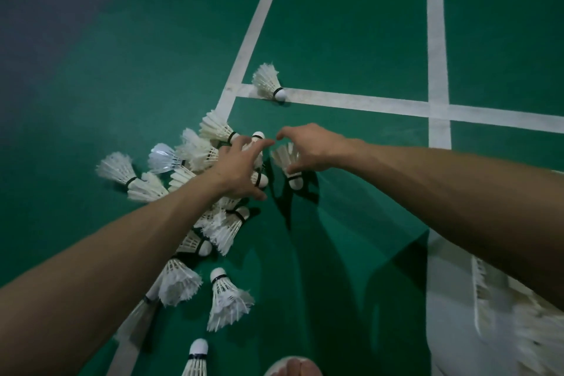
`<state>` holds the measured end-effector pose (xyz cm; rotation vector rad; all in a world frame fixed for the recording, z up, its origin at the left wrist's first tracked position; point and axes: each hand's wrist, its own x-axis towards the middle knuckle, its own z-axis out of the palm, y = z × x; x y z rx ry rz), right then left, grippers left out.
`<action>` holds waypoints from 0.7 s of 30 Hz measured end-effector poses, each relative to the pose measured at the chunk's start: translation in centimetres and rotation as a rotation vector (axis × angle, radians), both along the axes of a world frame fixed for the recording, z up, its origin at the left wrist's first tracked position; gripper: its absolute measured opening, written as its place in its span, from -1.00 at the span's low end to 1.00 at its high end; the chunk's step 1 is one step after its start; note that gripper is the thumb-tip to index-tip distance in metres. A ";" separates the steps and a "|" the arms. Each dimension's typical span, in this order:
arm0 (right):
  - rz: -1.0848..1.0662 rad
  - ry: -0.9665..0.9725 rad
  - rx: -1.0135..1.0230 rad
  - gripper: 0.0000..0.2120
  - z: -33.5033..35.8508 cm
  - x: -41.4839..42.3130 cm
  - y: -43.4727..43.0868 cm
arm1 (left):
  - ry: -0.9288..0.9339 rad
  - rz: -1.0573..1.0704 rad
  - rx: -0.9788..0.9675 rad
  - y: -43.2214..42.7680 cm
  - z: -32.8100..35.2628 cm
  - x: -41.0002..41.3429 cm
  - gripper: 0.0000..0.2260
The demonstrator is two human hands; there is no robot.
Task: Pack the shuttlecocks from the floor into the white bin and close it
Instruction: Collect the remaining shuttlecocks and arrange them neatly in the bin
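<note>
View straight down onto a green court floor (91, 40) crossed by white lines (436, 40). A heap of white feather shuttlecocks (195, 152) trails from the middle of the view to the lower left edge. Two bare forearms reach in from the bottom corners. The left hand (241, 168) is spread over the top of the heap, its grip wide open, fingers fanned, closed on nothing. The right hand (311, 146) arches over one shuttlecock (291, 168) lying just right of the heap, forefinger and thumb curved to either side of its feathers. I cannot tell whether that grip has hold of it. A lone shuttlecock (268, 82) lies farther off on a line. The white bin (445, 330) stands at the lower right, with blurred feathers showing inside.
</note>
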<state>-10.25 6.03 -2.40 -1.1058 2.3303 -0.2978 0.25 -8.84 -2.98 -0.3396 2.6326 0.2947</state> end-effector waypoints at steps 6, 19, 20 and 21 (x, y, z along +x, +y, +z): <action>0.017 0.019 0.039 -0.36 0.0 0.0 1.1 | 0.093 -0.020 -0.007 -0.1 -0.7 0.2 -0.14; -0.004 0.108 -0.021 -0.47 5.6 -2.0 5.5 | 0.264 -0.024 0.196 3.1 3.0 -0.9 -0.35; -0.044 0.109 -0.062 -0.46 6.8 -2.2 6.4 | 0.293 -0.011 0.232 3.6 4.0 -1.1 -0.36; -0.079 0.110 -0.092 -0.46 7.9 -2.3 7.4 | 0.320 -0.003 0.261 4.2 5.0 -1.3 -0.36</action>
